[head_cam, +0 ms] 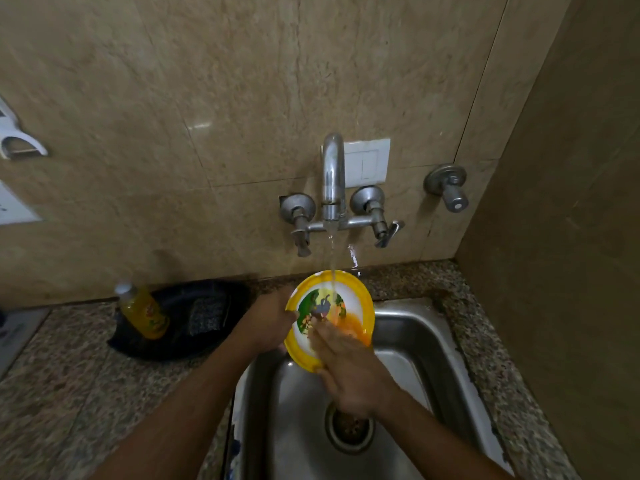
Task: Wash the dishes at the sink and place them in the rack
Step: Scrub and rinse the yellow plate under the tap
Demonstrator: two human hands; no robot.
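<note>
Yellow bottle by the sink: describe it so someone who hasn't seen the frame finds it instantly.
Start at the steel sink and go left along the speckled granite counter to the black tray against the wall. The bottle leans at the tray's left end, beside a dark scrub pad: clear plastic, yellow liquid, pale cap.

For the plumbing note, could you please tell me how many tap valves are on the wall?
3: left valve and right valve flank the running spout; a separate valve sits farther right. None appear hidden.
</note>
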